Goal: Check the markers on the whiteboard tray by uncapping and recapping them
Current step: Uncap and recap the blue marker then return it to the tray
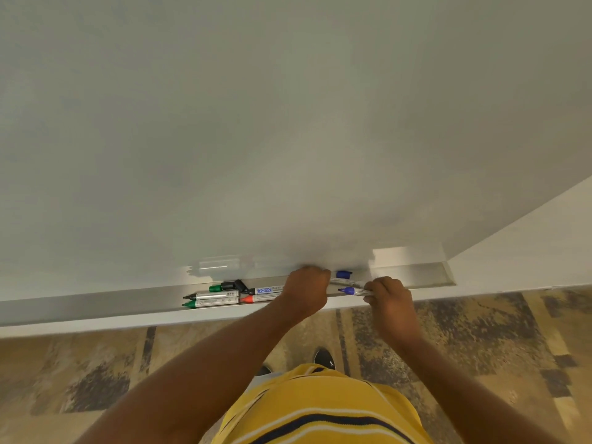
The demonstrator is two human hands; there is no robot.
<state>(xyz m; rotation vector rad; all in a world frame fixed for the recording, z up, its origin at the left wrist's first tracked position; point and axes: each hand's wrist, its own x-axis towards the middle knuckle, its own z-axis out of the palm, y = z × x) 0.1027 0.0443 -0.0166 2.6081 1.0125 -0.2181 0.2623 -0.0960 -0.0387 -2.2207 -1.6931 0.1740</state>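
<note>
A person stands at a big whiteboard point(288, 123) and looks down at the long grey tray point(96, 304) along its bottom edge; the right hand point(389, 298) is closed around the white body of a blue marker point(355, 291); the cap is off, and the blue tip points toward nine o'clock, at the left hand point(307, 290); the left hand is curled shut in a fist just beside that tip, over the tray; I cannot tell what is inside the fist; a blue cap point(344, 274) sits at twelve o'clock from the blue tip, close to the board; out at nine o'clock from the left hand more pens lie flat in the tray; there is a black marker point(213, 295) with its tip bare; right under it lies a green marker point(209, 302) with its tip bare too; a red marker point(259, 298) and a marker with a blue label point(267, 290) run under the left hand; a loose green cap point(215, 288) and black caps point(235, 285) lie behind them; down at six o'clock I see a yellow striped shirt point(320, 411), a black shoe point(324, 358) and a patchy brown floor point(96, 379).
</note>
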